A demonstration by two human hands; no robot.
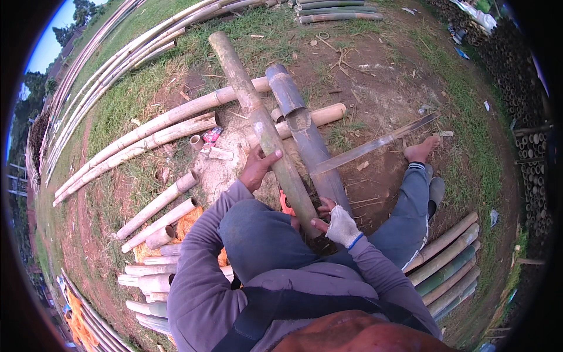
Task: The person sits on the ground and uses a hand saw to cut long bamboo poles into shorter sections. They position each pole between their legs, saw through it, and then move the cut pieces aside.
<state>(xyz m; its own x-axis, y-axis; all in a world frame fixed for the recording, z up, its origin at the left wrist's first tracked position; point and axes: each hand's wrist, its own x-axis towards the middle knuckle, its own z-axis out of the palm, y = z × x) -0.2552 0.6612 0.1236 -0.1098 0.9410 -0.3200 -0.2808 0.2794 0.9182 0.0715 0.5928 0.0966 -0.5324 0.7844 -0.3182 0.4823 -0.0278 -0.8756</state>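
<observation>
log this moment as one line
left hand: holding bamboo pole | gloved right hand: at pole's near end | right of pole: dark notched bamboo

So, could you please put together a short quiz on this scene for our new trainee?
1. Which hand wears the whitish glove?
2. True or false: the left hand holds the tan bamboo pole.
3. Seen from the person's side, where is the dark bamboo pole relative to the tan one?
A) To its left
B) To its right
C) Beyond its far end

Key:
1. The right hand.
2. True.
3. B.
</observation>
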